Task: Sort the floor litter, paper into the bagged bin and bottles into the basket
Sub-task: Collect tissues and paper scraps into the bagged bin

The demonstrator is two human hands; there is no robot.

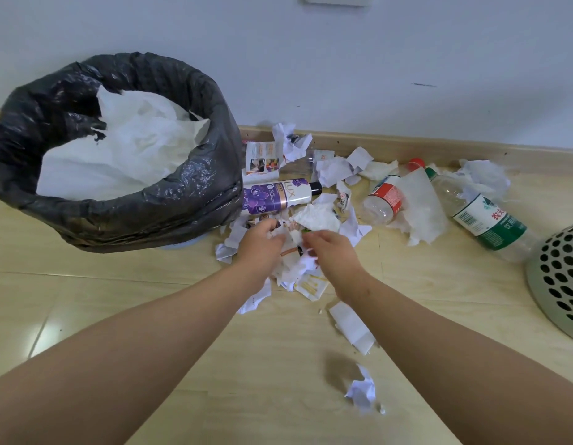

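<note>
Both hands are down in the same heap. The left hand [261, 244] has its fingers curled round a clump of the paper scraps [306, 268], and the right hand [331, 252] pinches a white crumple beside it, the two nearly touching on the floor [150, 300]. The bagged bin [182, 75] stands at ten o'clock from them, already heaped with white paper close to its rim. A purple bottle [278, 195] lies at twelve o'clock against the bin's side. A red-labelled bottle [383, 200] and a green-labelled bottle [484, 216] lie at two o'clock, half under tissue, and the basket [561, 277] is off at three. Stray crumples [362, 391] sit at six o'clock. I'd worry that so loose a handful sheds bits on the way over, or slides off that full pile. There is also something small and brownish among the scraps, which could get swept into the bin unnoticed.
</note>
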